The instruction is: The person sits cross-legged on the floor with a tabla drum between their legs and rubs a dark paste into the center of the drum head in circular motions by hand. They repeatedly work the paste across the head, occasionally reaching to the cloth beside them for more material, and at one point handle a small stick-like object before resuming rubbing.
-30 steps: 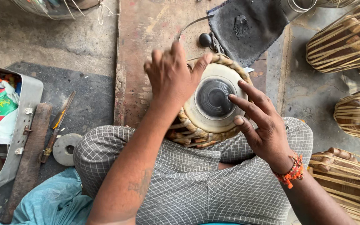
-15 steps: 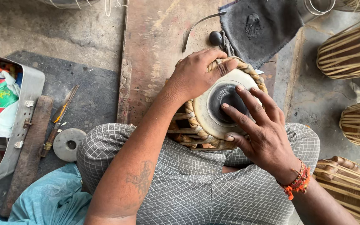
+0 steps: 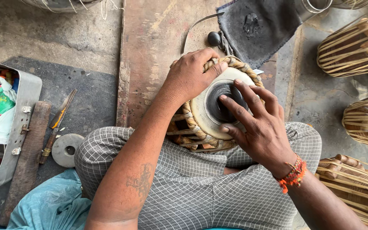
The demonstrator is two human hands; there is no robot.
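Observation:
A small hand drum (image 3: 201,111) with a pale skin, a black centre patch and a braided rim rests tilted against my lap. My left hand (image 3: 190,76) grips the braided rim at the top left of the drum. My right hand (image 3: 256,123) lies with spread fingers over the black patch (image 3: 220,102), fingertips pressing on it. A red thread band circles my right wrist.
A wooden plank (image 3: 150,51) lies under the drum. A dark cloth (image 3: 256,30) sits beyond it. Several strapped drum bodies (image 3: 354,42) stand at the right. At the left are a metal box (image 3: 20,127), a knife-like tool (image 3: 58,123), a wooden bar (image 3: 28,157) and a round metal disc (image 3: 67,150).
My left hand has come down from above the drum and closed on its rim. My right hand has slid onto the black patch.

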